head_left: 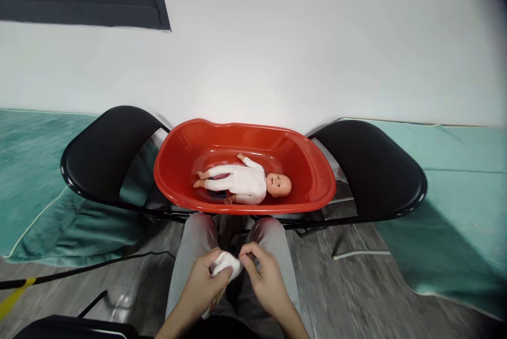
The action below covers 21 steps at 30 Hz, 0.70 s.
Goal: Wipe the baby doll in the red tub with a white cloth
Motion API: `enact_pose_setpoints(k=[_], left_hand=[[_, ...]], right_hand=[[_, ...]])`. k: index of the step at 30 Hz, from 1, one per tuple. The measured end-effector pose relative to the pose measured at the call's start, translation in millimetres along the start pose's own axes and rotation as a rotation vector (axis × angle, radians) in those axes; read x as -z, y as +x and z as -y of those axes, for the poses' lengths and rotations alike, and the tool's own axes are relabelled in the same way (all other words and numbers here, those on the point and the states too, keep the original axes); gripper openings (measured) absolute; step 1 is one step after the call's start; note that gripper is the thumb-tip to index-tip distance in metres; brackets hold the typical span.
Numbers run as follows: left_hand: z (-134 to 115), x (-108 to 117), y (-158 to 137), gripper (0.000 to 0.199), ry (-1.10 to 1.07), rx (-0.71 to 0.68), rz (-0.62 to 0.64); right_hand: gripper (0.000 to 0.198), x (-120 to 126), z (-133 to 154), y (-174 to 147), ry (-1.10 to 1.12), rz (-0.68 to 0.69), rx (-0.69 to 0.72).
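Over my lap, my left hand (206,283) is closed around a soft white wad (226,262) that looks like cotton or bunched cloth. Below that palm, part of a thin printed wrapper (214,303) shows; the rest is hidden. My right hand (261,278) has thumb and index finger pinched together at the wad's right edge. Beyond my knees, a baby doll (247,180) in a white body suit lies on its back inside a red baby bathtub (245,207), head to the right, feet to the left.
Black folding chairs stand left (106,154) and right (376,170) of the tub, against a white wall (297,38). Green sheets (447,196) hang at both sides. A black cable (119,261) crosses at left, above the grey floor (336,297). Another black chair (75,328) is at lower left.
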<state>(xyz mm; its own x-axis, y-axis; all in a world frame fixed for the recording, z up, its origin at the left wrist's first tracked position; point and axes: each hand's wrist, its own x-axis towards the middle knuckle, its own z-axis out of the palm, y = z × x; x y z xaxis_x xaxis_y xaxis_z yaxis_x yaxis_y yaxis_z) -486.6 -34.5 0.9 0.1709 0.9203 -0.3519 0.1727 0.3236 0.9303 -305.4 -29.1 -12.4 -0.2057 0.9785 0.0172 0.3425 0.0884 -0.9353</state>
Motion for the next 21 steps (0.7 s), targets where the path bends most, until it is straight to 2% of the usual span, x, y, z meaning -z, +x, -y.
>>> enact_pose_setpoints(k=[8, 21], left_hand=[[3.0, 3.2, -1.3, 0.025, -0.013, 0.024, -0.008], [5.6, 4.3, 1.3, 0.029, -0.049, 0.030, -0.037]], right_hand=[[0.043, 2.3, -2.1, -0.8, 0.016, -0.037, -0.018], [0.020, 1.2, -0.5, 0.2, 0.025, -0.029, 0.013]])
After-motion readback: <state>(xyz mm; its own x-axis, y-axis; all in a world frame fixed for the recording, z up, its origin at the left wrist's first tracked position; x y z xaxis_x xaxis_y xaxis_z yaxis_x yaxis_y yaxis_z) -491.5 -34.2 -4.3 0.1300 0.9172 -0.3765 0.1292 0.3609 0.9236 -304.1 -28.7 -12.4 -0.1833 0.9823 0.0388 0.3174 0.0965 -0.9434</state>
